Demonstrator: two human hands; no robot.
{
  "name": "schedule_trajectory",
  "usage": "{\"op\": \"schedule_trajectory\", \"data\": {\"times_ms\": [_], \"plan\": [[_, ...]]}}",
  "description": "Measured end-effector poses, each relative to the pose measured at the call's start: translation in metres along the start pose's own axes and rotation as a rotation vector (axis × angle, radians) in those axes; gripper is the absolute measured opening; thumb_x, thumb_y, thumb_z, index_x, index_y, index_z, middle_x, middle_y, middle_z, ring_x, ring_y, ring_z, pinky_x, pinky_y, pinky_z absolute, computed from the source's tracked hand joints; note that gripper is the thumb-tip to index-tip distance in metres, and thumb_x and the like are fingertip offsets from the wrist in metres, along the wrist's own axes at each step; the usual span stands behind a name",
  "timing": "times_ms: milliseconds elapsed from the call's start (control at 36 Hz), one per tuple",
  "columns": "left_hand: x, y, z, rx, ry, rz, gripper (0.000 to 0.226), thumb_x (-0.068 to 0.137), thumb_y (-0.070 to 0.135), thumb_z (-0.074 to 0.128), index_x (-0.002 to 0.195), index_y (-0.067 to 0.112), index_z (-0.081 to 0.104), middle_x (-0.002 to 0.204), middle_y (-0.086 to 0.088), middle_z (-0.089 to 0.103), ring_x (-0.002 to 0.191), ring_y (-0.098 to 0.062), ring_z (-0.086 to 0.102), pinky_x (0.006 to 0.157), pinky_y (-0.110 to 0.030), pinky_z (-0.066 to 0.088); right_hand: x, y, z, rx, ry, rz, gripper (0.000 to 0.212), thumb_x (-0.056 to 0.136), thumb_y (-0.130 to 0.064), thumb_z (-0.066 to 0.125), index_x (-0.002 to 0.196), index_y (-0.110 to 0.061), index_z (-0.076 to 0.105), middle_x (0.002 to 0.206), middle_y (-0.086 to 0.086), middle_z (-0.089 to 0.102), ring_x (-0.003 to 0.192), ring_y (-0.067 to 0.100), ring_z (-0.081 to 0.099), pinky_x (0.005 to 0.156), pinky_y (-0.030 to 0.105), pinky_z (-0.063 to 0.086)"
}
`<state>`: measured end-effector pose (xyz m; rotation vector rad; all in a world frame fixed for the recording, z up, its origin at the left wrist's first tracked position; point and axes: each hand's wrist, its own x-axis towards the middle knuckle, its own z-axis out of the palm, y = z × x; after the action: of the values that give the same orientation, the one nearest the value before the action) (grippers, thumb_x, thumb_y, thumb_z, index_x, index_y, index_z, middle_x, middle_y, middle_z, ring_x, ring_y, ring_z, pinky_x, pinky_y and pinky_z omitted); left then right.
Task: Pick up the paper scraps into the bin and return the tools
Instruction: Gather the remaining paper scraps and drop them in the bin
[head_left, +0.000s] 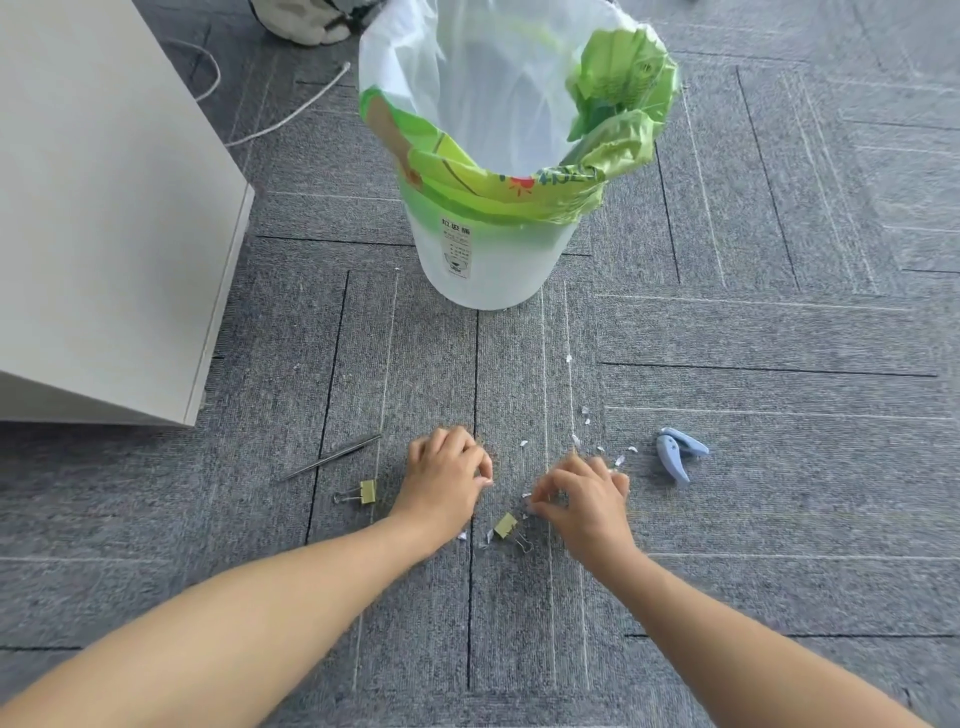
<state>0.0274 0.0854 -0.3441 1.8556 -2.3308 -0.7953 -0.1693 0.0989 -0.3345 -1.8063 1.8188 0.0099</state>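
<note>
Both left hand (447, 478) and right hand (582, 499) pinch tiny white paper scraps (619, 460) off grey carpet (779, 519); light flakes could slip short of the white plastic bin (488, 249).

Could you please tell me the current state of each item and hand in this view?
bin: upright, open, bag-lined
paper scraps: scattered on carpet
left binder clip: lying on carpet, untouched
middle binder clip: lying between the hands
blue hole punch: lying on carpet
metal rod: lying on carpet
left hand: fingers curled, hold unclear
right hand: fingers curled among scraps, hold unclear
</note>
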Motion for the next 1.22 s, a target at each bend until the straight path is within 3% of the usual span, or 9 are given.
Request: {"op": "schedule_trajectory", "data": {"times_ms": [194,417,611,861,1083,1222], "plan": [[0.001,0.001,-0.005,-0.017,0.002,-0.031,0.013,0.094,0.041,0.05,0.101,0.033,0.057,0.11,0.015,0.045,0.111,-0.01,0.034,0.101,-0.032,0.023,0.004,0.0,0.002,0.009,0.03,0.009,0.024,0.076,-0.05,0.071,0.094,-0.041,0.058,0.098,-0.024,0.051,0.098,0.006,0.039,0.087,0.031,0.025],[0.008,0.008,-0.004,-0.028,0.009,-0.049,0.013,0.093,0.045,0.052,0.098,0.035,0.058,0.108,0.015,0.045,0.11,-0.011,0.035,0.1,-0.034,0.026,0.008,-0.006,0.0,-0.046,0.001,-0.027,0.011,0.082,-0.048,0.066,0.089,-0.039,0.062,0.099,-0.021,0.05,0.101,0.008,0.038,0.09,0.032,0.024],[0.028,0.023,0.001,-0.074,0.032,-0.086,0.01,0.092,0.043,0.054,0.095,0.035,0.059,0.106,0.015,0.045,0.11,-0.012,0.036,0.098,-0.035,0.023,0.005,-0.006,0.002,-0.118,0.005,-0.085,0.009,0.09,-0.043,0.059,0.096,-0.037,0.062,0.103,-0.017,0.05,0.106,0.012,0.038,0.094,0.033,0.024],[0.049,0.037,0.006,-0.089,0.042,-0.107,0.01,0.092,0.043,0.055,0.096,0.035,0.06,0.106,0.014,0.045,0.109,-0.012,0.036,0.096,-0.034,0.025,0.017,0.024,-0.015,0.085,0.225,0.224,0.007,0.083,-0.044,0.066,0.088,-0.04,0.063,0.094,-0.02,0.051,0.095,0.009,0.041,0.078,0.032,0.02],[0.054,0.036,0.004,-0.114,0.064,-0.131,0.011,0.089,0.042,0.06,0.098,0.037,0.057,0.107,0.015,0.047,0.108,-0.012,0.037,0.095,-0.033,0.025,0.035,0.026,-0.014,0.076,0.246,0.273,0.012,0.081,-0.044,0.07,0.086,-0.037,0.062,0.093,-0.019,0.054,0.096,0.011,0.043,0.084,0.036,0.029],[0.055,0.034,0.005,-0.105,0.067,-0.122,0.012,0.088,0.044,0.06,0.099,0.038,0.059,0.103,0.017,0.043,0.107,-0.011,0.035,0.092,-0.032,0.024,0.043,0.028,-0.015,0.095,0.251,0.251,0.024,0.078,-0.043,0.073,0.094,-0.038,0.056,0.094,-0.019,0.054,0.095,0.011,0.044,0.08,0.035,0.027]]}}
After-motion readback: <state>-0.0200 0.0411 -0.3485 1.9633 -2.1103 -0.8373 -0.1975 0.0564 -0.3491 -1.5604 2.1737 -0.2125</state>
